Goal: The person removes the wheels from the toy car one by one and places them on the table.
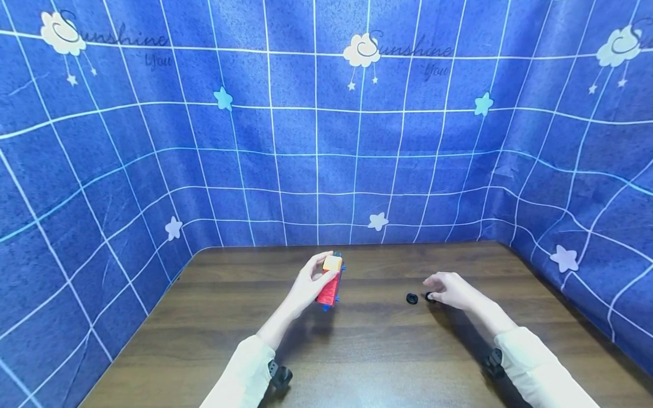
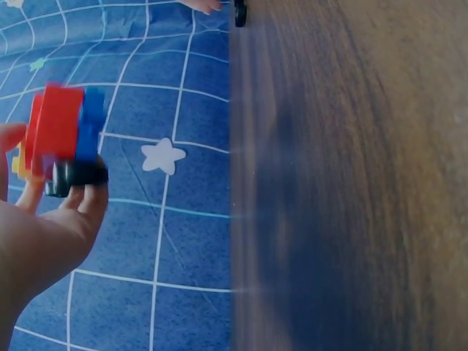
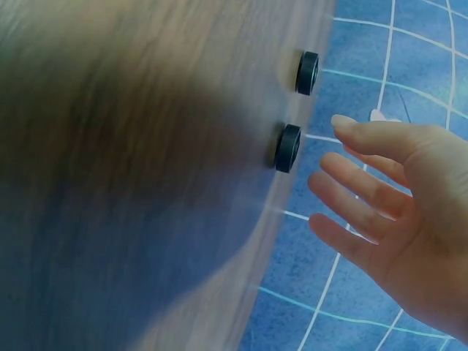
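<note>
My left hand (image 1: 306, 288) holds a small toy vehicle (image 1: 329, 290) above the table, thumb on one side and fingers on the other. The toy has a red body, a yellow block (image 1: 333, 263) on top and blue parts below. In the left wrist view a black wheel (image 2: 84, 174) shows on it beside the fingers. Two loose black wheels lie on the table to the right: one wheel (image 1: 412, 298) in plain sight, another wheel (image 1: 429, 297) partly behind my right hand (image 1: 453, 290). In the right wrist view, that hand's fingers (image 3: 355, 183) are spread and apart from both wheels.
The brown wooden table (image 1: 367, 351) extends under both hands. A blue grid-patterned curtain (image 1: 336, 130) with stars and clouds rises at its back and sides. Dark wrist cameras sit at the left cuff (image 1: 255, 357) and the right cuff (image 1: 525, 354).
</note>
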The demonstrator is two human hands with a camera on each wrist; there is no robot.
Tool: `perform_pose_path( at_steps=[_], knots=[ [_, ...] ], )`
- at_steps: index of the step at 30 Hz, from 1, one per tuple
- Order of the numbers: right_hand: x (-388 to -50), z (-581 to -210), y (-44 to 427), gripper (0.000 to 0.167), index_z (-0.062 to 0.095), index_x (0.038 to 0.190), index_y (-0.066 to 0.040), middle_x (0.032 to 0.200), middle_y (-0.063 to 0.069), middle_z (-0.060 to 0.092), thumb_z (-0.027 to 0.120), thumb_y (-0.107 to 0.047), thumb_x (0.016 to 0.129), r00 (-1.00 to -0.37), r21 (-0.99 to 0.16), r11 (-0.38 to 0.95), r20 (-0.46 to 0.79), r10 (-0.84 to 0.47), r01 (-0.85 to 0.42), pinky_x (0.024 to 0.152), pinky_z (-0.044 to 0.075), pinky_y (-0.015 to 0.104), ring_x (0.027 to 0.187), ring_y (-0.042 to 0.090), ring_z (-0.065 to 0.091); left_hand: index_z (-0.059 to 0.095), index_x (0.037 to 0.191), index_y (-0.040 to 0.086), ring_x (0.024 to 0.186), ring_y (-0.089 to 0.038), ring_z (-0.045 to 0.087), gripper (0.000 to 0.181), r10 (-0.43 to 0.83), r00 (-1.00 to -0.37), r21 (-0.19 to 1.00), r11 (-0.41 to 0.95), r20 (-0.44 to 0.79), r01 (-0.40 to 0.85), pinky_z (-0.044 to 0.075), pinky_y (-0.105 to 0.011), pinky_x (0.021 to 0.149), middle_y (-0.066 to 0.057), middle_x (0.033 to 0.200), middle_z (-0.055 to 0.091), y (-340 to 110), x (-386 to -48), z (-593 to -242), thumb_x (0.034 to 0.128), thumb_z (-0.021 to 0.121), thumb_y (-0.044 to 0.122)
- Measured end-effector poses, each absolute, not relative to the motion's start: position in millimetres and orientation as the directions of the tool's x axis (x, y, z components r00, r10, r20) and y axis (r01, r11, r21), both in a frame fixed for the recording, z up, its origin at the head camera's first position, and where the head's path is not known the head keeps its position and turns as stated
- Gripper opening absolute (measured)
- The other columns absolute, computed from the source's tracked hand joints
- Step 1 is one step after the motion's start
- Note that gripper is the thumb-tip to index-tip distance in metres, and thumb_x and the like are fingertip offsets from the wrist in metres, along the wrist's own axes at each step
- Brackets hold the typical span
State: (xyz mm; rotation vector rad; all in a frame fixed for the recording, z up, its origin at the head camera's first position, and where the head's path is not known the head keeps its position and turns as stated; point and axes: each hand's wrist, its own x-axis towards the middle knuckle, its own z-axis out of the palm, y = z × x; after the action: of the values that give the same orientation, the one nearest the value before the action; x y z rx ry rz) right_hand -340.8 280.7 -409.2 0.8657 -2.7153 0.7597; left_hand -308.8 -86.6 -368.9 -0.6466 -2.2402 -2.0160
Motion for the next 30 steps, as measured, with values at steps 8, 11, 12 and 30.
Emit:
perform_pose_path(
  at_steps=[8, 11, 12, 30],
  knots=[
    [-341, -409, 277, 0.025, 0.064, 0.099, 0.008, 0.096, 0.021, 0.068, 0.070, 0.001, 0.076, -0.805, -0.411, 0.693, 0.336, -0.489, -0.592, 0.074, 0.054, 0.039, 0.086, 0.034, 0.067, 0.046, 0.129, 0.000, 0.073, -0.007, 0.063, 0.045, 0.235, -0.934, 0.953, 0.070, 0.270, 0.293, 0.051, -0.030, 0.060, -0.023, 0.132, 0.048, -86, -307, -369, 0.0888, 0.062, 0.009],
    [-342, -410, 277, 0.025, 0.064, 0.099, 0.008, 0.096, 0.021, 0.068, 0.069, 0.001, 0.076, -0.805, -0.412, 0.693, 0.338, -0.487, -0.592, 0.074, 0.054, 0.038, 0.086, 0.034, 0.067, 0.047, 0.126, 0.001, 0.072, -0.008, 0.062, 0.042, 0.228, -0.936, 0.955, 0.067, 0.267, 0.289, 0.054, -0.034, 0.061, -0.023, 0.131, 0.047, -86, -308, -370, 0.0877, 0.064, 0.009],
    [-342, -410, 277, 0.025, 0.064, 0.099, 0.008, 0.096, 0.022, 0.068, 0.069, 0.001, 0.076, -0.805, -0.415, 0.690, 0.340, -0.486, -0.592, 0.074, 0.054, 0.038, 0.086, 0.034, 0.067, 0.046, 0.125, 0.001, 0.073, -0.009, 0.063, 0.042, 0.227, -0.937, 0.957, 0.056, 0.265, 0.284, 0.055, -0.036, 0.062, -0.023, 0.131, 0.046, -86, -308, -370, 0.0874, 0.064, 0.009],
    [-340, -407, 267, 0.025, 0.062, 0.100, 0.010, 0.095, 0.023, 0.067, 0.069, 0.001, 0.077, -0.783, -0.429, 0.655, 0.344, -0.518, -0.622, 0.071, 0.055, 0.035, 0.083, 0.032, 0.067, 0.048, 0.111, -0.001, 0.097, -0.026, 0.062, 0.034, 0.175, -0.927, 0.932, 0.092, 0.331, 0.351, 0.047, -0.023, 0.075, -0.021, 0.115, 0.059, -86, -322, -386, 0.0837, 0.067, 0.004]
  ],
)
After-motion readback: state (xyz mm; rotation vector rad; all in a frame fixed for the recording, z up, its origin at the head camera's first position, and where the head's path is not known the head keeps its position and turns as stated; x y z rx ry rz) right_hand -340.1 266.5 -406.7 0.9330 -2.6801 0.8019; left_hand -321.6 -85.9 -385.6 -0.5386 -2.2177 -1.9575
